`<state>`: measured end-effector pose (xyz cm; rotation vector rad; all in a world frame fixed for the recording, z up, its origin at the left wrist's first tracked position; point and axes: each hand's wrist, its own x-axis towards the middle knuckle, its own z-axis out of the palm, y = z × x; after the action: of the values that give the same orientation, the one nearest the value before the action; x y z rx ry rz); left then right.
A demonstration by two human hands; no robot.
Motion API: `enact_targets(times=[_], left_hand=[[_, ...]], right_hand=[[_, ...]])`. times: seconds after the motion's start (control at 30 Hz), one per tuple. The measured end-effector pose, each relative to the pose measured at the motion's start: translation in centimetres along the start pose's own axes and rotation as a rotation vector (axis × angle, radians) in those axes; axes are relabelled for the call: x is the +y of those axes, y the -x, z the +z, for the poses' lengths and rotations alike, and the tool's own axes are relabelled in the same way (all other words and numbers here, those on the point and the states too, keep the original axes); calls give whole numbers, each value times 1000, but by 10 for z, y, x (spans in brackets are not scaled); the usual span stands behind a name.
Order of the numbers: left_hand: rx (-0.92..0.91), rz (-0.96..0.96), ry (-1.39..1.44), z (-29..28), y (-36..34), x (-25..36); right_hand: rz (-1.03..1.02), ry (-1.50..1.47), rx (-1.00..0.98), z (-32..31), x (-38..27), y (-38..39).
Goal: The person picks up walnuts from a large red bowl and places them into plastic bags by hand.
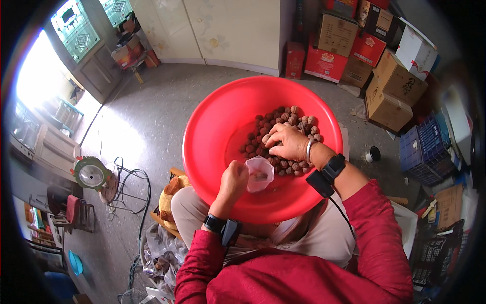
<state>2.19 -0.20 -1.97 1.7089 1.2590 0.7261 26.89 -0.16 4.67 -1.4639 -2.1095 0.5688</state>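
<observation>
A large red plastic basin [212, 121] rests across my lap. Brown walnuts [281, 164] are heaped on its right side. My left hand [234, 178] is closed on the edge of a translucent white plastic cup [259, 167], tilted over the basin's near part. Something small lies in the cup's bottom, too unclear to name. Over the heap, my right hand [288, 144] has its fingers curled down onto the walnuts, with a pale one at the fingertips. Its palm side is hidden.
Plastic bags [159, 251] and an orange-framed stool [172, 202] stand by my left leg. Further left are a round green-rimmed fan [92, 173] and a dark cable [144, 223] on the floor. Stacked cartons [390, 101] and a blue crate [425, 149] line the right side.
</observation>
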Motion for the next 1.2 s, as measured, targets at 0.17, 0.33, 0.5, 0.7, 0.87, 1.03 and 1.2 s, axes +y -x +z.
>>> enact_targets(times=[0.17, 0.33, 0.5, 0.7, 0.87, 1.03, 1.2], left_hand=[[39, 17, -11, 2, -3, -5], [63, 18, -48, 2, -3, -7], [30, -29, 26, 0, -2, -4], [37, 19, 38, -1, -1, -3], [22, 63, 64, -1, -1, -3], [38, 147, 3, 0, 2, 0], [-2, 81, -4, -1, 3, 5]], right_hand=[[-132, -181, -198, 2, -15, 6], [28, -162, -127, -10, -4, 4], [387, 132, -93, -25, 23, 8], [527, 461, -290, -17, 26, 17], [481, 679, -328, 10, 25, 25], [484, 803, -411, 27, 40, 24], [497, 807, -445, 34, 44, 22]])
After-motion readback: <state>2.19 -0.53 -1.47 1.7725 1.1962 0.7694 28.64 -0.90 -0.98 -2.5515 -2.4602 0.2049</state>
